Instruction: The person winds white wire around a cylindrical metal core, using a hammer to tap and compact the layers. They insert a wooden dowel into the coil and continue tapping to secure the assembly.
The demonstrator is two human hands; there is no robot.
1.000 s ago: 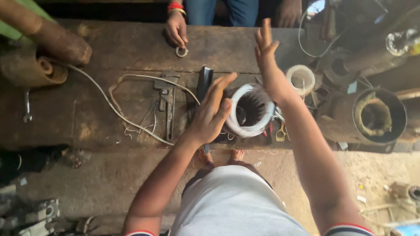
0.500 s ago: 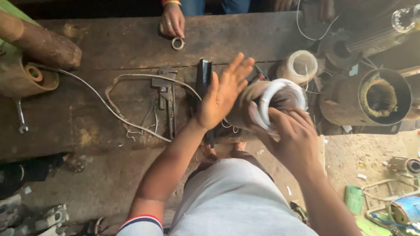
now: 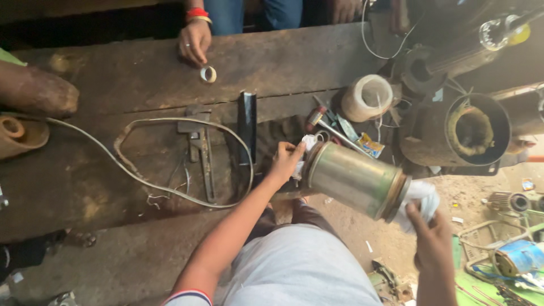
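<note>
At the counter's (image 3: pixel 141 73) near edge, the left hand (image 3: pixel 286 161) and right hand (image 3: pixel 433 235) grasp a metal cylinder (image 3: pixel 354 180) endwise, best kept supported at both ends.

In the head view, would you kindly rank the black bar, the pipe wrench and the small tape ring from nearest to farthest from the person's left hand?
From the left hand:
1. Black bar, upright on the bench just to its left.
2. Pipe wrench, further left, inside the cable loop.
3. Small tape ring, at the bench's far edge, by another person's hand.
</note>
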